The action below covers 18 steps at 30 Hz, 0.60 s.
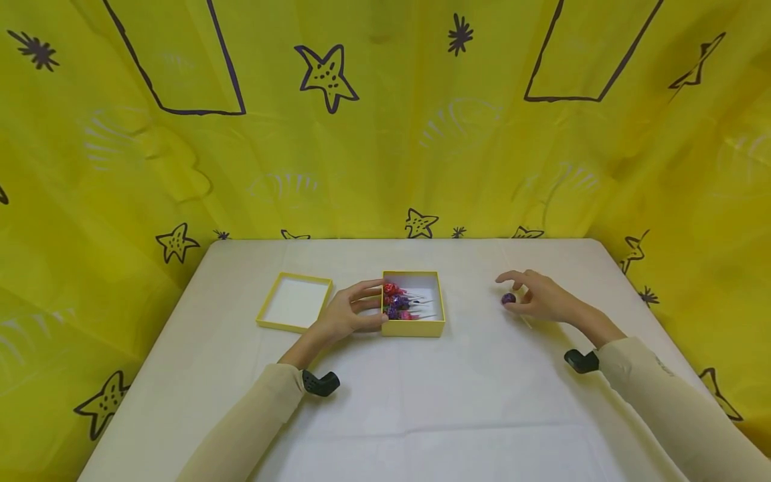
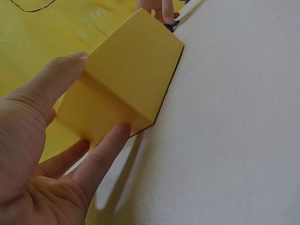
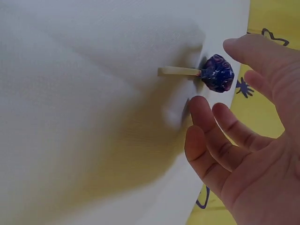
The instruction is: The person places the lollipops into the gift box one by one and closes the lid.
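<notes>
In the head view my left hand (image 1: 349, 313) rests against the left side of a yellow box (image 1: 415, 328). The left wrist view shows its thumb at the edge of the box (image 2: 136, 56) and relaxed fingertips touching the side wall. Inside lie several lollipops (image 1: 397, 304) in red, purple and pink wrappers, white sticks toward the right. My right hand (image 1: 542, 298) is spread around a single purple-wrapped lollipop (image 3: 218, 73) at the right of the table. A gap shows between its thumb, its fingers and the candy in the right wrist view.
A yellow-edged box lid (image 1: 295, 301) with a white inside lies left of the box, partly behind my left hand. A white cloth covers the table (image 1: 421, 395). Yellow patterned curtains (image 1: 379, 154) hang close behind it and along both sides.
</notes>
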### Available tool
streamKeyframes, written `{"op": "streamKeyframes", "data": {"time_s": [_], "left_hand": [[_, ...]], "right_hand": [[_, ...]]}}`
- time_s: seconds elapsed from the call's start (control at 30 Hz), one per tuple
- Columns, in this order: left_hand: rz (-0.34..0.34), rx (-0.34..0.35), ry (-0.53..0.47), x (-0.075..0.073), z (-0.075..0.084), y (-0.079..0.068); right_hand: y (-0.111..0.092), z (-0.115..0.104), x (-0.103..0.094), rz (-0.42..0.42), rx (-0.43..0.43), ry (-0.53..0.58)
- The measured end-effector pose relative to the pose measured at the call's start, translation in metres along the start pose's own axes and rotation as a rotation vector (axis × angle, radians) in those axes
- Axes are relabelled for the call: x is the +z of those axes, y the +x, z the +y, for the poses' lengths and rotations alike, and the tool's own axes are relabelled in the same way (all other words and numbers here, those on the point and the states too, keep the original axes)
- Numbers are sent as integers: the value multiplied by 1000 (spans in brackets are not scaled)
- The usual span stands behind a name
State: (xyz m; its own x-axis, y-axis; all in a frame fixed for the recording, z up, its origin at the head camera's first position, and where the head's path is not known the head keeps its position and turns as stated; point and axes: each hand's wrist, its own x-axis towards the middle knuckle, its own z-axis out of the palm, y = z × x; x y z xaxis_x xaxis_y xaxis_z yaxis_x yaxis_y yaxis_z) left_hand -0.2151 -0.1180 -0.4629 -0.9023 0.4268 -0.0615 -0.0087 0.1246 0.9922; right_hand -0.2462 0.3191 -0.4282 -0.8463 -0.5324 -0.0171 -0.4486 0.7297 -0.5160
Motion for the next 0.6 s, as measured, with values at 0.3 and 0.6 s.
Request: {"op": "streamKeyframes", "data": {"time_s": [0.3, 0.6], "left_hand": [[-5, 5, 0, 0, -1, 1], [3, -6, 14, 0, 1, -1]], "right_hand": [[-4, 5, 2, -8, 21, 32], [-3, 4, 4, -1, 35, 36]]}}
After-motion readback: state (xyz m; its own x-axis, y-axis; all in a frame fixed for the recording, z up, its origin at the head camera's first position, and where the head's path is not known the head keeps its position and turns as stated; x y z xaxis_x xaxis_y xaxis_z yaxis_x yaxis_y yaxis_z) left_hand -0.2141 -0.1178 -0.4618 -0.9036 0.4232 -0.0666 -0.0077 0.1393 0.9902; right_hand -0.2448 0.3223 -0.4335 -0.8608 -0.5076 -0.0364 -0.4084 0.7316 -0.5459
